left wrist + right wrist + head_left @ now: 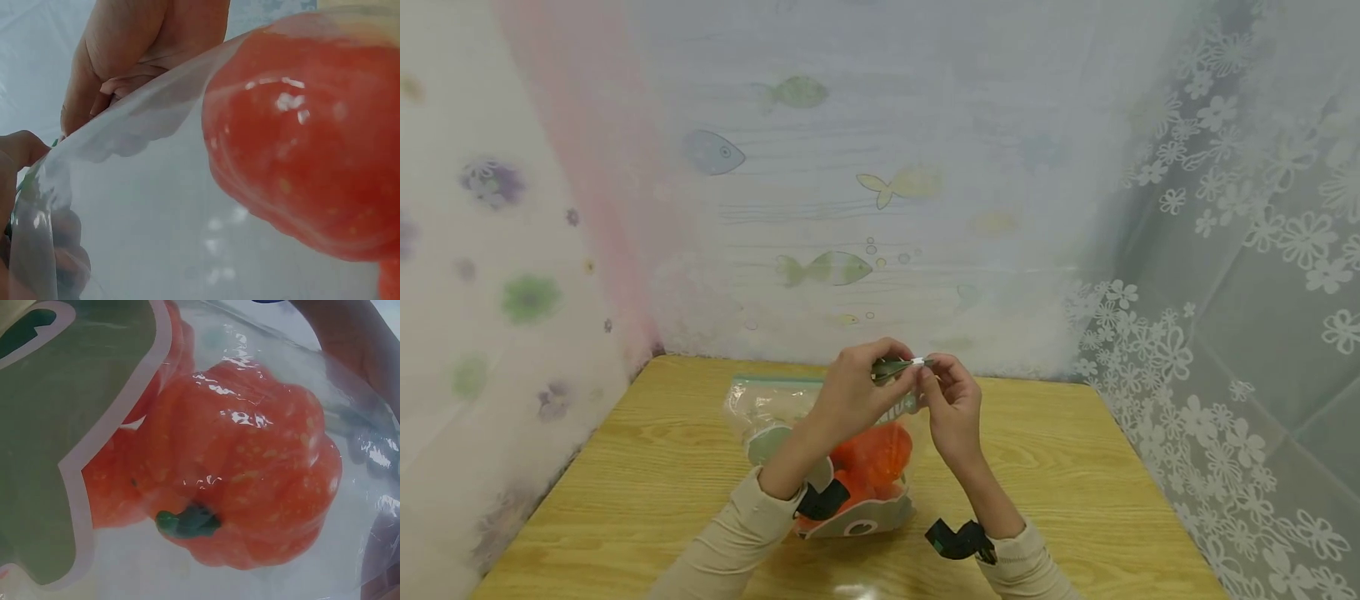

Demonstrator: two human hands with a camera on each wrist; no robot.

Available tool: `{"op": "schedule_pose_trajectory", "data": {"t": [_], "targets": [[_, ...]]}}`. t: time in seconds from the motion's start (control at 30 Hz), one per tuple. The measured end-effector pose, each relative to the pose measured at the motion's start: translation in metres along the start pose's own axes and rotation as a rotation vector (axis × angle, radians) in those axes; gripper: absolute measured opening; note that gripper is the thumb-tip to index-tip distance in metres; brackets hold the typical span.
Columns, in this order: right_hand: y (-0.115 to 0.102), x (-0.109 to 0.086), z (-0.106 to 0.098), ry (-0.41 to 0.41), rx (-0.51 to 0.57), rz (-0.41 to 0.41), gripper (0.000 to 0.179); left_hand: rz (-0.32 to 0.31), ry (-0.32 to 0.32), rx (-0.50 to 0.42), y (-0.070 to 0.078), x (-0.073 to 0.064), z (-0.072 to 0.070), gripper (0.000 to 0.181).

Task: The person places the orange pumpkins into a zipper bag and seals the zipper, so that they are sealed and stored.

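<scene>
A clear zip bag (756, 404) with a green edge stands on the table, printed with grey-green shapes. Through its film show ribbed, orange-red pumpkin-like pieces (887, 454); one piece (250, 469) has a short green stem in the right wrist view. My left hand (859, 387) pinches the gathered green edge near the bag's upper right corner. At that corner my right hand (953, 407) pinches the end of the edge, its thumb and fingertips right at a small white zip slider (917, 362). Both hands are raised above the table, close together.
The wood-grain table (1037, 475) extends on both sides of the bag. A curtain with printed fish (827, 268) hangs behind it, and a flowered sheet (1247, 442) is on the right. Black straps (958, 540) with cameras are on both wrists.
</scene>
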State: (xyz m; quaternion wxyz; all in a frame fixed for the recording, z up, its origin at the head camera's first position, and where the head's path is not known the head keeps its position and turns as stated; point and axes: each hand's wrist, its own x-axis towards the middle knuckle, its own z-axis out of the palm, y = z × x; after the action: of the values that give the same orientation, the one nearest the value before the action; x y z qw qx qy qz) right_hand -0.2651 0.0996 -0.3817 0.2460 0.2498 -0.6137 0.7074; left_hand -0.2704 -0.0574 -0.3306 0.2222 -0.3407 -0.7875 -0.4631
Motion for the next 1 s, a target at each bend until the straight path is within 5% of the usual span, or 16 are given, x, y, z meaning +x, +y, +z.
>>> {"op": "schedule_pose_trajectory", "data": {"t": [0.67, 1.0], "targets": [[0.003, -0.003, 0.0, 0.086, -0.063, -0.002, 0.013, -0.054, -0.062, -0.017, -0.003, 0.0, -0.01, 0.005], [0.003, 0.001, 0.002, 0.048, -0.058, -0.053, 0.011, -0.069, -0.084, -0.004, -0.007, -0.001, -0.017, 0.005]]}}
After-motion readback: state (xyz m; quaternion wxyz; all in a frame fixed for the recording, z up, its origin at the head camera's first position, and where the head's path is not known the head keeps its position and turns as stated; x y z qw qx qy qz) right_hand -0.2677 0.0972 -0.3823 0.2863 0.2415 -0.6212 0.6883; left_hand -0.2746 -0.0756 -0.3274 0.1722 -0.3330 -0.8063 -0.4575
